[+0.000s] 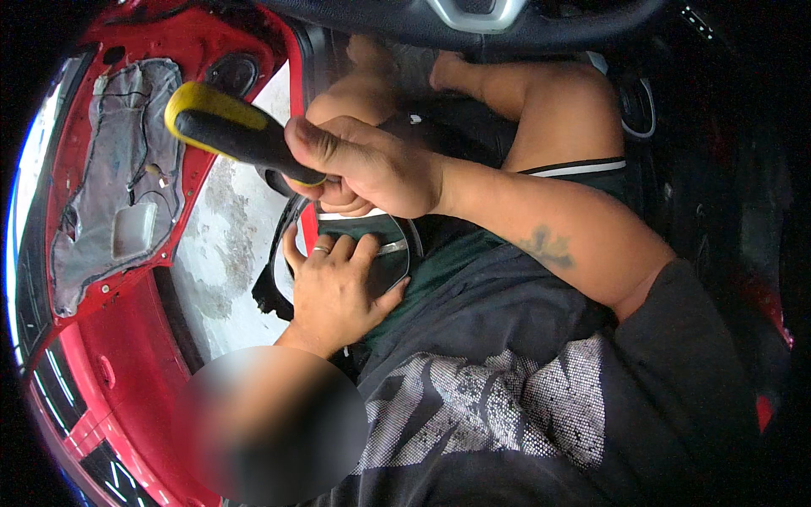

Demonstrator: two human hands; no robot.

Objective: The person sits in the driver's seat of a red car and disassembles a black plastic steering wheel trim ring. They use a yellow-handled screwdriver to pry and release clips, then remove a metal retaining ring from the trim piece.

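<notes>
One screwdriver (241,135) is gripped by the right hand (367,165), its fingers wrapped tight round the black-and-yellow handle, the yellow butt pointing up toward the open door. Only the handle is seen; the shaft is hidden behind the fist, so where the tip sits cannot be told. The tool is held over the lap, just above a dark plastic trim piece (372,253).

The left hand (334,291) is laid flat and spread on that trim piece, pressed against it just below the right fist, nothing closed in it. One ring (322,249) is worn on one of its fingers. A thin silver strip is seen along the trim's curved edge, beside the fingertips.

One red car door (118,194) is swung open at the left, its inner panel stripped off and one grey plastic sheet (114,169) stuck over the bare metal, with thin wires running across it. One round speaker opening (232,72) is seen near the door's top corner. Pale concrete ground (224,253) shows between door and car body.

One steering wheel (473,17) is caught at the top edge. Two bare knees are seen beneath it, in dark green shorts (448,245) with a white stripe. One tattoo (545,247) is marked on the right forearm.
</notes>
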